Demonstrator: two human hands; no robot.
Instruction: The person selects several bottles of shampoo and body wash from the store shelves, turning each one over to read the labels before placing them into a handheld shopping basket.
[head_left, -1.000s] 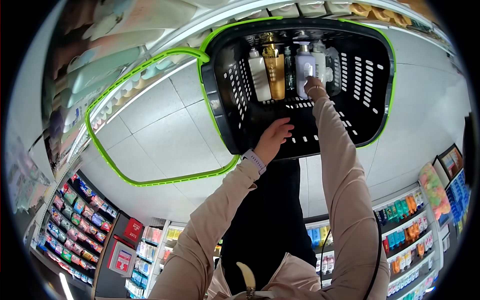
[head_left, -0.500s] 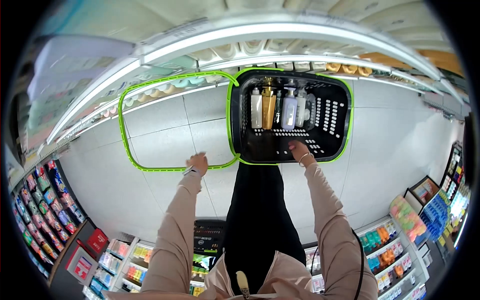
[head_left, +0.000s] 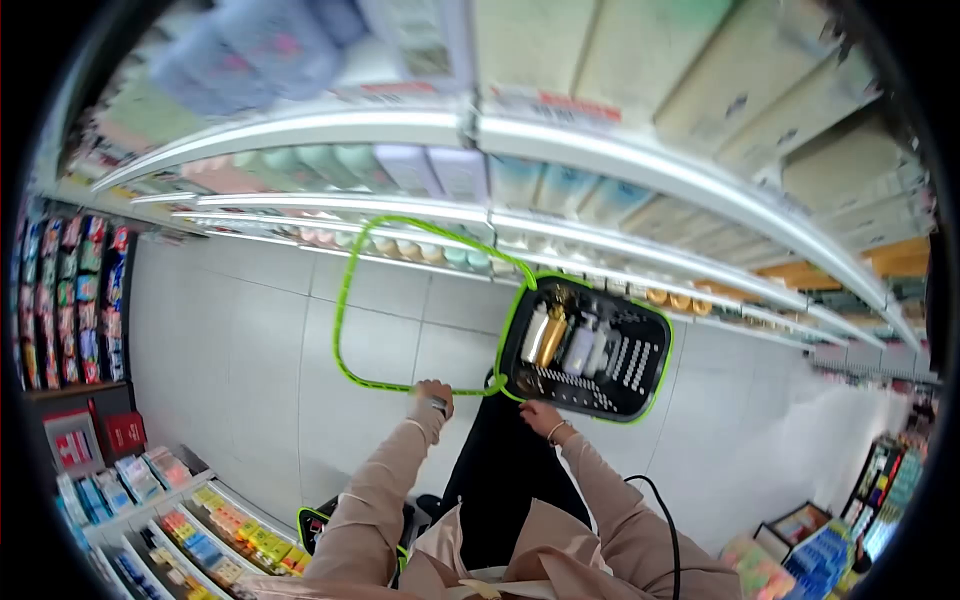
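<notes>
A black basket (head_left: 645, 390) with a green rim stands on the floor, several bottles in it, among them a gold bottle (head_left: 551, 338) and a pale purple bottle (head_left: 580, 346). Its green handle (head_left: 341, 330) is folded out to the left. My left hand (head_left: 433, 396), fingers curled, is at the near bar of the handle; whether it grips the bar is hard to tell. My right hand (head_left: 540, 416) is beside the near left corner of the basket, its fingers bent and partly blurred.
White shelves (head_left: 400, 205) of bottles run across the far side. Racks of packets (head_left: 75, 300) stand at the left, and a low shelf (head_left: 215, 530) of small products is at the lower left. Another green-rimmed basket (head_left: 312, 525) is behind my left arm.
The view has shifted and taken in more of the shelves. My right hand has moved left from over the basket to its near left corner. My left hand has come to the handle's near bar.
</notes>
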